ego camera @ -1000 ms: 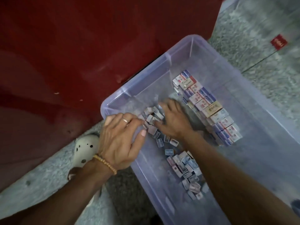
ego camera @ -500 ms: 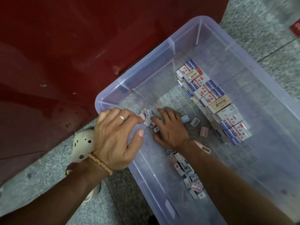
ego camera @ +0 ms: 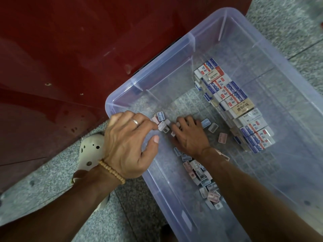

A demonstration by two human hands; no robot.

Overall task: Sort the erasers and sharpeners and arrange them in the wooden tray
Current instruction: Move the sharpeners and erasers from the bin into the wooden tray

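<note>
A clear plastic bin (ego camera: 232, 16) stands on the floor. Boxed erasers (ego camera: 232, 100) lie stacked in a long row along its right side. Small pink, blue and grey sharpeners lie loose on its bottom: a cluster (ego camera: 161, 121) between my hands, three (ego camera: 213, 127) near the erasers, and a strip (ego camera: 202, 180) beside my right forearm. My left hand (ego camera: 127, 142) rests over the bin's near-left rim, its bent fingertips touching the cluster. My right hand (ego camera: 189, 135) is palm down inside the bin, fingers curled over several sharpeners. No wooden tray is in view.
A dark red panel (ego camera: 70, 49) rises close behind the bin's left corner. The floor is grey speckled stone (ego camera: 279, 23). A cream perforated shoe (ego camera: 90, 151) sits just left of my left wrist.
My right hand drew back from the eraser row toward the left corner, leaving three sharpeners loose behind it. The left hand stayed on the rim. In the last half second little has moved.
</note>
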